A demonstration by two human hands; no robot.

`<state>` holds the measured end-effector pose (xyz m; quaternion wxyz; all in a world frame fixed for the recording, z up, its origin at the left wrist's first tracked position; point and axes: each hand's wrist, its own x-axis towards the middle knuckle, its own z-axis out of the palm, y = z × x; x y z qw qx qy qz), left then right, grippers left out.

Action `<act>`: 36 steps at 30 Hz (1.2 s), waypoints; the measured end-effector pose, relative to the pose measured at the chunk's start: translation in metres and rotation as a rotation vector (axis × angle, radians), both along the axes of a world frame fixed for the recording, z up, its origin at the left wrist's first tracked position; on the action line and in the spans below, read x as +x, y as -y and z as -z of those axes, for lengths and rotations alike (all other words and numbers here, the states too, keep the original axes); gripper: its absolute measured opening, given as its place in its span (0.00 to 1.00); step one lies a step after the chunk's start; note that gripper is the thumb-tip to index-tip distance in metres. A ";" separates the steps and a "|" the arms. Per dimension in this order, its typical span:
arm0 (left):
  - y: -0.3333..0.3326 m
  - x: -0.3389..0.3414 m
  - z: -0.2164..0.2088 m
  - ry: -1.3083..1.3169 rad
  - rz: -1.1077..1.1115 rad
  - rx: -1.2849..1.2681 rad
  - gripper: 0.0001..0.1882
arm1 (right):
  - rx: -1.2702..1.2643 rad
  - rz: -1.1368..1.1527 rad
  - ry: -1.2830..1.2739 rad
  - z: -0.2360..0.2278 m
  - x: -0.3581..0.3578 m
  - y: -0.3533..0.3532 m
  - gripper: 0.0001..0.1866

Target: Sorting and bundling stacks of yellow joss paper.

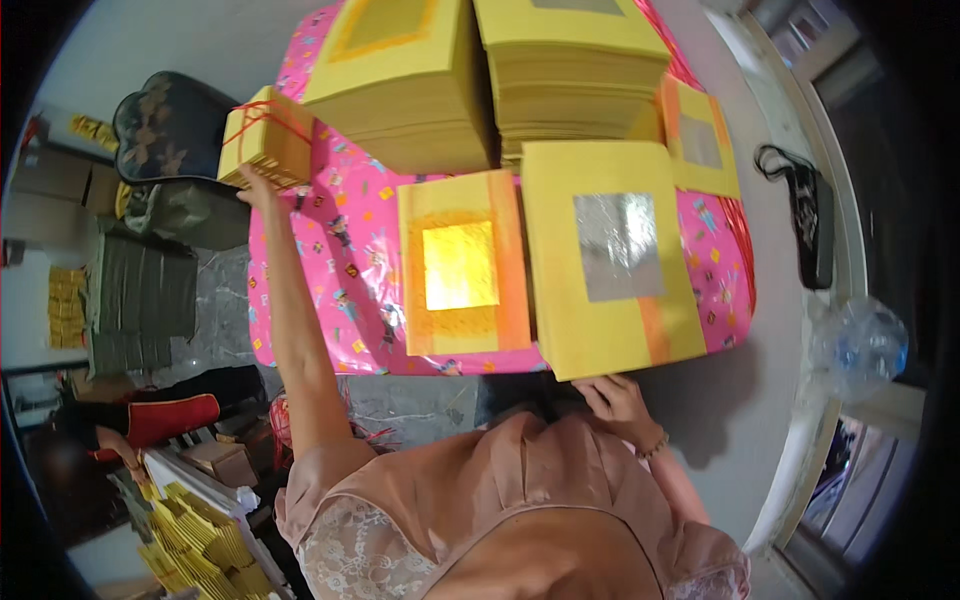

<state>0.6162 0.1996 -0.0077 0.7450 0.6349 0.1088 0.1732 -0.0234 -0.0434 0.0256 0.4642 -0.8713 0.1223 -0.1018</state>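
Left hand stretched far out along a fully extended arm, fingers pressed against the near underside of a small bundle of yellow paper sheets tied with red string; grip mostly hidden by the bundle, so impossible to tell how far closed. Bundle tilted, sitting at the outer edge of the pink patterned wrapping sheet just beyond the fingertips.

Right hand close to the body, fingers loosely curled and resting at the near edge of a large yellow paper stack with a silver foil square, apparently touching rather than gripping it. Just left of that hand, a smaller yellow sheet stack with an orange border and gold foil square. Farther away, two tall stacks of plain yellow paper side by side, and another silver-foil sheet off to the right.

Judging from the layout: several stacks already laid out and squared on the pink sheet, one bundle tied, the rest loose and unbound. More yellow paper piled low near the left elbow. Black pouch and crumpled clear plastic bottle well to the right of the right hand.
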 end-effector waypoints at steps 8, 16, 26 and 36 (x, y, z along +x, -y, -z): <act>0.061 -0.168 -0.063 0.525 0.304 0.216 0.19 | -0.116 0.178 0.243 -0.030 -0.024 0.017 0.06; 0.106 -0.393 -0.170 0.791 1.077 0.652 0.20 | -0.476 0.348 0.465 -0.090 -0.033 0.053 0.12; 0.135 -0.459 -0.160 0.870 1.166 0.865 0.22 | -0.506 0.002 0.386 -0.117 0.003 0.099 0.13; 0.142 -0.462 -0.155 0.722 1.131 0.817 0.05 | -0.241 -0.089 0.303 -0.114 0.014 0.115 0.08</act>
